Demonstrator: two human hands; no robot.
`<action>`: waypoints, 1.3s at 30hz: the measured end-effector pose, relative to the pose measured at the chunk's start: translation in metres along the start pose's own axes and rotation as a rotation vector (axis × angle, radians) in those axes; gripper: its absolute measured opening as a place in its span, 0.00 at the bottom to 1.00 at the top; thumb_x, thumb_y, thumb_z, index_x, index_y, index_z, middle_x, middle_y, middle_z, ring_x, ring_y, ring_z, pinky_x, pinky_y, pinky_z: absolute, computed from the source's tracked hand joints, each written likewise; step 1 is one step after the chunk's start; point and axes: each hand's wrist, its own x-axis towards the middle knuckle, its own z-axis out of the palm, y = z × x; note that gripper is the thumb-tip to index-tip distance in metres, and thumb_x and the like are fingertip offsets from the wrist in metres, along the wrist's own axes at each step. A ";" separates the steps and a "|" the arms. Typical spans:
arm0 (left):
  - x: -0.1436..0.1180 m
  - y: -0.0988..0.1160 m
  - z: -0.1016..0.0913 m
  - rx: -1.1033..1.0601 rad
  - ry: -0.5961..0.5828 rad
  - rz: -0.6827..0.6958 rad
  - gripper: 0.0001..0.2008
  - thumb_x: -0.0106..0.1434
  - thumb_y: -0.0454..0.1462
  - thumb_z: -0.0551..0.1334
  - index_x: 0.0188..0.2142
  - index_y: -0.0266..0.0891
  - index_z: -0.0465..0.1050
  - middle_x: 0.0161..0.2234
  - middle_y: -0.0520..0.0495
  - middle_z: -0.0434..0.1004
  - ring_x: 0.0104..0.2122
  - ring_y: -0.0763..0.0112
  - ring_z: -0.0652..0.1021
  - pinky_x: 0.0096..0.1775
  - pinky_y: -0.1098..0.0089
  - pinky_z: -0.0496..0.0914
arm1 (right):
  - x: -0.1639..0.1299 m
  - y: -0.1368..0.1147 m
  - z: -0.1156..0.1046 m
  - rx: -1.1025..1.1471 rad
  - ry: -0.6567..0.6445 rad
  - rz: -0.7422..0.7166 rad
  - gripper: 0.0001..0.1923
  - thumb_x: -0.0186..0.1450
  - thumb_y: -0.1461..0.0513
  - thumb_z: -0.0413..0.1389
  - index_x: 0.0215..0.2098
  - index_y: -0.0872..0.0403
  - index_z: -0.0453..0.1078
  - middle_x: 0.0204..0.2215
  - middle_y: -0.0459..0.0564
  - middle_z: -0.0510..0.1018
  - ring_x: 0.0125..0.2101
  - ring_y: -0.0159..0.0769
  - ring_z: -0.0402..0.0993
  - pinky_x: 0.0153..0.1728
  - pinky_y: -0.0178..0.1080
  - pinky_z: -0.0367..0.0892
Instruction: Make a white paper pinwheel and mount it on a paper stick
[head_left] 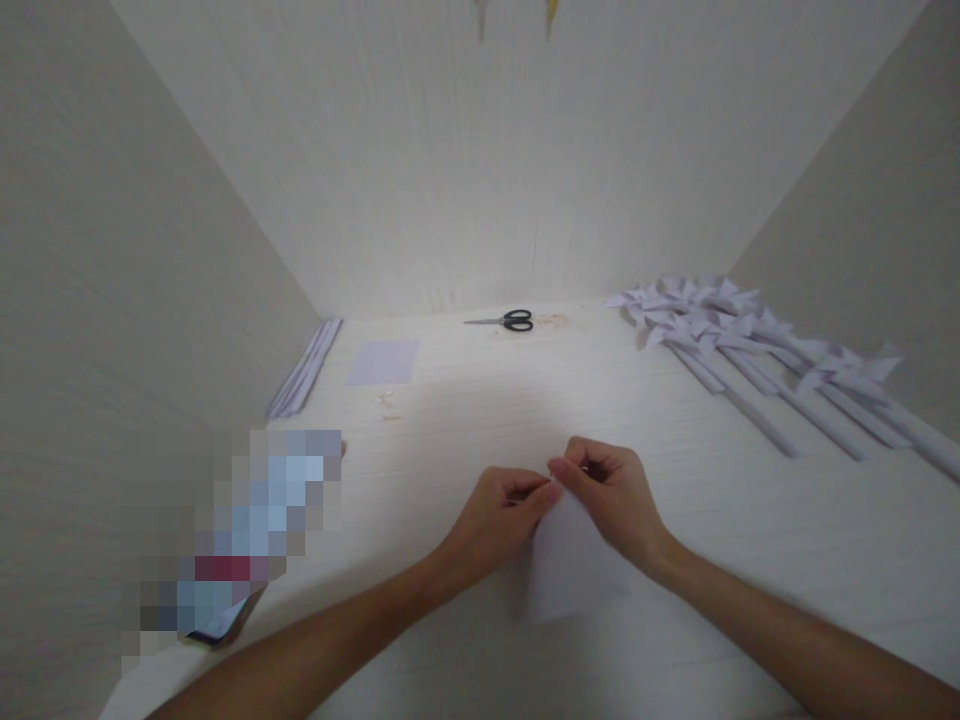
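A sheet of white paper [571,570] hangs from my fingertips, just above the near part of the table. My left hand [504,508] pinches its top edge between thumb and fingers. Right beside it, my right hand [609,488] grips the same edge, its thumb almost touching the left one. The hands hide part of the paper's upper edge, so I cannot tell whether it is folded there.
Paper pinwheels [701,325] on rolled paper sticks lie at the right. Black-handled scissors [517,321] rest near the back wall. A square paper sheet [383,362], small scraps [388,405] and rolled paper sticks [306,368] lie left. A phone [225,625], partly blurred, stands at the left.
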 end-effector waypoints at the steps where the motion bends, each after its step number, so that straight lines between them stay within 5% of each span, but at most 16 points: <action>1: 0.000 0.001 0.001 0.005 0.025 0.005 0.16 0.54 0.44 0.54 0.20 0.33 0.67 0.17 0.54 0.57 0.19 0.79 0.58 0.22 0.74 0.52 | -0.001 0.000 0.001 -0.002 -0.008 -0.006 0.13 0.52 0.60 0.55 0.14 0.56 0.59 0.12 0.40 0.58 0.16 0.24 0.51 0.17 0.31 0.47; 9: -0.002 0.005 0.004 0.078 0.155 0.021 0.15 0.52 0.44 0.56 0.21 0.32 0.69 0.17 0.54 0.60 0.19 0.80 0.59 0.21 0.75 0.53 | -0.002 0.002 0.004 0.061 -0.016 -0.010 0.15 0.53 0.59 0.55 0.14 0.56 0.58 0.12 0.39 0.55 0.15 0.23 0.49 0.16 0.31 0.46; 16: -0.003 0.006 0.000 0.166 0.135 0.037 0.18 0.53 0.44 0.55 0.15 0.34 0.61 0.15 0.55 0.53 0.17 0.81 0.55 0.19 0.75 0.48 | 0.001 0.003 0.004 0.188 -0.170 0.116 0.11 0.47 0.59 0.60 0.18 0.57 0.63 0.14 0.41 0.64 0.17 0.24 0.55 0.18 0.30 0.49; 25: -0.003 0.006 0.001 0.184 0.117 0.027 0.17 0.53 0.44 0.55 0.15 0.33 0.63 0.15 0.55 0.55 0.18 0.81 0.57 0.19 0.75 0.50 | 0.003 0.005 0.001 0.285 -0.206 0.172 0.13 0.48 0.59 0.60 0.15 0.57 0.62 0.11 0.39 0.60 0.15 0.23 0.50 0.17 0.32 0.44; 39: -0.003 0.005 0.002 0.230 0.198 0.024 0.16 0.53 0.43 0.55 0.17 0.33 0.67 0.15 0.54 0.57 0.18 0.80 0.58 0.19 0.75 0.51 | 0.001 0.001 0.003 0.153 -0.145 0.119 0.11 0.52 0.58 0.56 0.18 0.58 0.68 0.13 0.41 0.62 0.17 0.24 0.52 0.18 0.32 0.47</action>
